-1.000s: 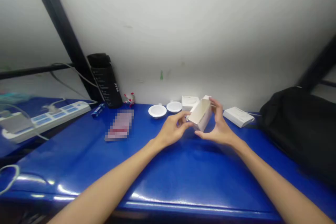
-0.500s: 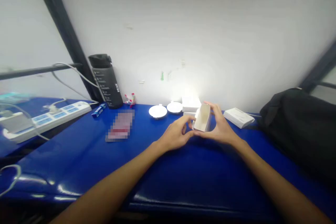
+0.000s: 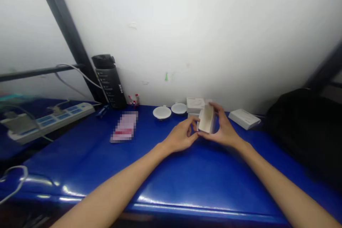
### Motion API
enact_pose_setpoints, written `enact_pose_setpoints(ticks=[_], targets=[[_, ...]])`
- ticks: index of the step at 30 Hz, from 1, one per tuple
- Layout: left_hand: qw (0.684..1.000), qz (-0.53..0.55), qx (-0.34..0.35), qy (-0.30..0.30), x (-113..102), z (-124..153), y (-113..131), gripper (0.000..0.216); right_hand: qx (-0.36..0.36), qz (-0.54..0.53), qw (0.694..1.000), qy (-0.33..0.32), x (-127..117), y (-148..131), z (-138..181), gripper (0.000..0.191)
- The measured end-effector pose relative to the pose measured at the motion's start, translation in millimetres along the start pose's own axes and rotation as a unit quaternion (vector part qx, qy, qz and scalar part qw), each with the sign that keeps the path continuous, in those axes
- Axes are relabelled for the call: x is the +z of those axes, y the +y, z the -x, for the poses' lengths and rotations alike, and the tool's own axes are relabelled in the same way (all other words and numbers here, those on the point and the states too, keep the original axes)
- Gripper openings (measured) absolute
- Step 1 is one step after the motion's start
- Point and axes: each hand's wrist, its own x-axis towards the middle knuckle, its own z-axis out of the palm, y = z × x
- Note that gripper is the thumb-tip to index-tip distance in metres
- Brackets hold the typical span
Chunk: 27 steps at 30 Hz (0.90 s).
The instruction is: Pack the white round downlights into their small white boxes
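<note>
1. Holding a small white carton (image 3: 207,120) just above the blue bench (image 3: 187,181), roughly upright, with what looks like its open side facing the camera.
2. Right hand (image 3: 226,131) is wrapped round the carton from the right, fingers curled over the top and back, thumb down at the bottom edge.
3. Left hand (image 3: 181,137) is half curled, thumb and fingertips pinching at the carton's lower left corner.
4. Right behind the carton, by the wall, sits a white box (image 3: 195,104), with two round white discs (image 3: 161,113) to its left.
5. A flat white box (image 3: 244,118) lies just right of the hands, and a black bag (image 3: 307,128) is further right.
6. Way off left are a black bottle (image 3: 109,82) and a power strip (image 3: 48,121).
</note>
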Motion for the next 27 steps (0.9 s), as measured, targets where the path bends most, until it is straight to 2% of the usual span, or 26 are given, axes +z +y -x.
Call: enact_pose_setpoints(ticks=[4,8,12,16,20,23,25,27], targets=[[1.0,-0.007,0.014,-0.001,-0.8,1.4,1.6,0.043,0.03,0.0,1.0,-0.001,-1.1,-4.8,1.1,0.117],[1.0,-0.001,0.023,0.011,2.4,2.8,2.0,0.042,0.035,-0.017,0.999,-0.012,-0.1,-9.5,1.9,0.113],[0.999,0.034,0.021,-0.001,5.9,2.8,1.3,0.047,0.043,-0.006,0.999,-0.015,3.1,-11.6,2.3,0.106],[0.999,0.047,0.019,-0.014,4.7,2.8,3.3,0.043,0.063,0.006,0.998,-0.013,2.7,-13.2,2.7,0.111],[0.999,0.023,0.019,-0.026,1.0,2.0,4.5,0.036,0.033,0.022,0.999,-0.017,0.3,-14.8,2.2,0.113],[0.999,-0.028,0.019,0.033,-3.8,-1.6,-0.6,0.041,0.013,0.055,0.998,-0.014,-0.6,-14.8,1.1,0.12],[0.991,-0.073,0.008,0.114,-10.3,-5.0,-6.5,0.044,0.012,0.075,0.997,-0.012,-1.1,-14.7,0.5,0.125],[0.969,-0.152,-0.026,0.192,-20.3,-8.1,-13.6,0.044,0.013,0.089,0.996,-0.015,-1.9,-15.3,0.1,0.128]])
